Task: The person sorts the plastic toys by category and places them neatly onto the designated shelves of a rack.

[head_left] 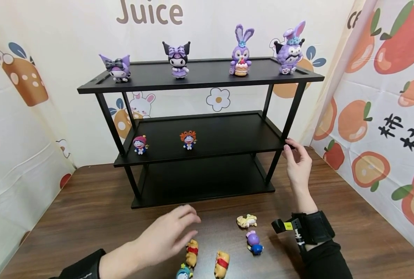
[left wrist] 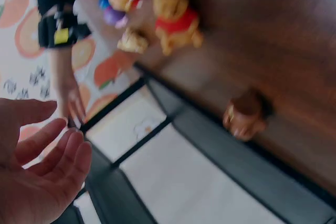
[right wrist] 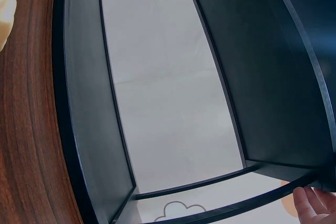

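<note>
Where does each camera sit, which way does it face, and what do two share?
Head: on the head, facing forward and down at the black shelf, table and bears; left hand and right hand show.
Left wrist: on that wrist, facing past the left hand to the bears and black shelf; the right hand shows.
Right wrist: on that wrist, facing the black shelf, seen sideways; only the right hand's fingers show.
Head and left wrist share both hands and the bears.

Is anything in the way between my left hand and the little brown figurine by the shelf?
Nothing visible. In the left wrist view, no object stands between your left hand and the brown figurine; the black three-tier shelf shows behind both. The figurine can't be made out in the head view.
</note>
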{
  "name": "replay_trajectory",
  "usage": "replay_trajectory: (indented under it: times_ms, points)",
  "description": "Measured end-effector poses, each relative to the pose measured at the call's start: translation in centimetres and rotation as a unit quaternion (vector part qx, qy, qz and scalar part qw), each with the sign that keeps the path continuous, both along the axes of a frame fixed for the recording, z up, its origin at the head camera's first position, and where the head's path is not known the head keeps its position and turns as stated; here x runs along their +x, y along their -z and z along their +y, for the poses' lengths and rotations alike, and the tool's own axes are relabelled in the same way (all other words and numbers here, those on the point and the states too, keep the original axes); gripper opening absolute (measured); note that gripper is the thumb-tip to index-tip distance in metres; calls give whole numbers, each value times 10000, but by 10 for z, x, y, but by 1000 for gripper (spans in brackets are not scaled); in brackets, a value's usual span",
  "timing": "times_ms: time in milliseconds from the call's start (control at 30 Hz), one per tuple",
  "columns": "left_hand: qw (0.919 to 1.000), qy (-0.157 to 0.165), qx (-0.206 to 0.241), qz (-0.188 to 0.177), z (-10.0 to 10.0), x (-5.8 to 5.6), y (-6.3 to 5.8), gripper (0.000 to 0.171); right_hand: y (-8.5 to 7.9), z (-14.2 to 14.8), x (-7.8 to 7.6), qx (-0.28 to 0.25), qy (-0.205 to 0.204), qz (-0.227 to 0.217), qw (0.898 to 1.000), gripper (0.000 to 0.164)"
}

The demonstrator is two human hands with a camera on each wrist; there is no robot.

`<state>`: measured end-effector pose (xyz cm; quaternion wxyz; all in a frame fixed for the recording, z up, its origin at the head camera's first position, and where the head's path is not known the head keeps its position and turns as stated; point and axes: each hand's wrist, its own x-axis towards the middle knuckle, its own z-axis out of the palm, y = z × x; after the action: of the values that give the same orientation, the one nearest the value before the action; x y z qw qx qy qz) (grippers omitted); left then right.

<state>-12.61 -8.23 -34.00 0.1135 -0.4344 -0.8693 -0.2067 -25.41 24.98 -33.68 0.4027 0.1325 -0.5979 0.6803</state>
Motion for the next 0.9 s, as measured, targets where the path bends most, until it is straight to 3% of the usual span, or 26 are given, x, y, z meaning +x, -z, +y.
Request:
replay_trajectory:
  times_ms: [200, 333, 400, 467, 600, 667, 900]
  points:
    - [9975, 496, -404, -298, 0, 9, 19, 13, 1, 0, -1, 46, 32, -10, 10000, 27]
    - [9952, 607, -648, -410, -1, 12, 30, 14, 1, 1, -1, 92, 82, -13, 9999, 27]
    - [9927, 516, -879, -636, -2, 14, 36, 16, 1, 1, -1, 81, 73, -15, 9999, 26]
    - [9859, 273, -1246, -1085, -4, 15, 40, 23, 1, 1, 0, 70, 60, -10, 10000, 26]
    - [9601, -310, -1884, -2044, -5, 16, 48, 33, 0, 0, 0, 97, 85, -45, 9999, 26]
    - [9525, -460, -1961, -2286, -6, 16, 52, 33, 0, 0, 1, 134, 122, -68, 9998, 26]
    - [9489, -323, -1832, -2549, -5, 17, 61, 29, 0, 0, 0, 200, 154, -24, 9997, 26]
